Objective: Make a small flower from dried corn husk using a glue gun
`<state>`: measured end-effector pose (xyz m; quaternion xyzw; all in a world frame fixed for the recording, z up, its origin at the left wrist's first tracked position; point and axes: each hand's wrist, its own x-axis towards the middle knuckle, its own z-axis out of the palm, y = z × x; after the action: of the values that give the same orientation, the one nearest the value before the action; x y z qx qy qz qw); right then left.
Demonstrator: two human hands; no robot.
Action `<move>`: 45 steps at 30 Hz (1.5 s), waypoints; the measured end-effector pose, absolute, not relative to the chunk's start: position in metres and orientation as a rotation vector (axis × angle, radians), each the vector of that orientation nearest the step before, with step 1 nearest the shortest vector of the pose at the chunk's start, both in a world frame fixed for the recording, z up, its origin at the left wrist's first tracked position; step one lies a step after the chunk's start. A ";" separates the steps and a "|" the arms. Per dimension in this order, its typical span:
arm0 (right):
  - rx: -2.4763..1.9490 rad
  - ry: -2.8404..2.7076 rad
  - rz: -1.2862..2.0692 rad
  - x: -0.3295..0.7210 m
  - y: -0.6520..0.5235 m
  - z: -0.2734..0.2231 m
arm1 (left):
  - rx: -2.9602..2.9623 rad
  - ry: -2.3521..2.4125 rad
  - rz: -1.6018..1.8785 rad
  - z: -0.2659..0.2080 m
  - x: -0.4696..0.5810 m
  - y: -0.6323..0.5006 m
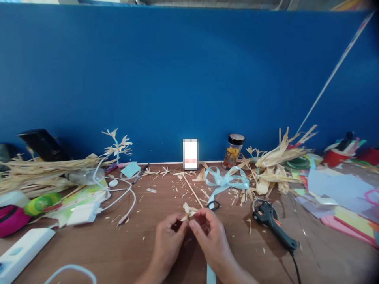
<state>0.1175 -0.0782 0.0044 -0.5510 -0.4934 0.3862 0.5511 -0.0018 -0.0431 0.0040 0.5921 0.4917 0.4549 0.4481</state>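
Both hands meet at the front middle of the brown table, pinching a small pale flower of dried corn husk (187, 210) between their fingertips. My left hand (171, 238) is closed on its left side. On its right side my right hand (211, 232) is closed too, thumb against forefinger. Just beyond the fingers lie a thin stick (193, 191) and a black loop (213, 205), perhaps a scissor handle. A light blue ribbon (226, 179) curls behind the right hand, and a strip of it shows below that wrist. Small husk scraps surround the hands.
At right lies a black hot glue gun (274, 227) with its cord, near piled husks (271, 173) and coloured paper (340, 193). A jar (233, 152) stands by the blue partition (189, 79). At left are a white charger (83, 213), a power strip (25, 250) and more husks (44, 173).
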 end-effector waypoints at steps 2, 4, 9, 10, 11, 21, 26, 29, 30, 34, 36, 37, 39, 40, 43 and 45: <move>-1.311 -1.178 0.903 0.119 -0.078 0.006 | 1.566 1.222 1.128 0.005 -0.002 -0.044; -1.318 -1.184 0.879 0.120 -0.078 0.007 | 1.661 1.209 1.122 0.005 -0.002 -0.045; -1.361 -1.195 0.825 0.122 -0.077 0.008 | 1.730 1.172 1.100 0.003 -0.002 -0.045; -1.369 -1.198 0.820 0.122 -0.076 0.008 | 1.721 1.167 1.096 0.003 -0.002 -0.045; -1.376 -1.201 0.816 0.122 -0.076 0.008 | 1.709 1.163 1.095 0.003 -0.001 -0.045; -1.381 -1.180 0.819 0.122 -0.078 0.010 | 1.631 1.213 1.121 0.000 -0.001 -0.050; -1.338 -1.130 0.873 0.123 -0.076 0.005 | 1.623 1.156 1.130 0.001 -0.002 -0.046; -1.266 -1.045 0.939 0.127 -0.073 0.005 | 1.687 1.083 1.119 0.003 -0.002 -0.044; -1.244 -1.021 0.969 0.129 -0.072 0.006 | 1.720 1.055 1.111 0.003 -0.002 -0.044; -1.168 -1.024 1.101 0.134 -0.068 0.007 | 1.834 0.956 1.045 0.006 -0.001 -0.046; -1.169 -1.071 1.109 0.135 -0.067 0.007 | 1.868 0.939 1.022 0.006 0.000 -0.047; -1.186 -1.093 1.095 0.135 -0.067 0.007 | 1.882 0.941 1.019 0.006 0.000 -0.048; -1.227 -1.125 1.050 0.134 -0.067 0.007 | 1.905 0.948 1.025 0.006 0.000 -0.048; -1.242 -1.132 1.030 0.134 -0.067 0.007 | 1.914 0.954 1.029 0.006 -0.001 -0.048; -1.265 -1.118 1.002 0.133 -0.067 0.007 | 1.933 0.958 1.040 0.006 -0.001 -0.048; -1.260 -1.093 1.023 0.132 -0.067 0.006 | 1.947 0.954 1.049 0.006 -0.001 -0.049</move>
<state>0.1323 -0.0670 0.0061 -0.5340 -0.4635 0.4337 0.5584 -0.0011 -0.0488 0.0059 0.7546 0.3698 0.4066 0.3585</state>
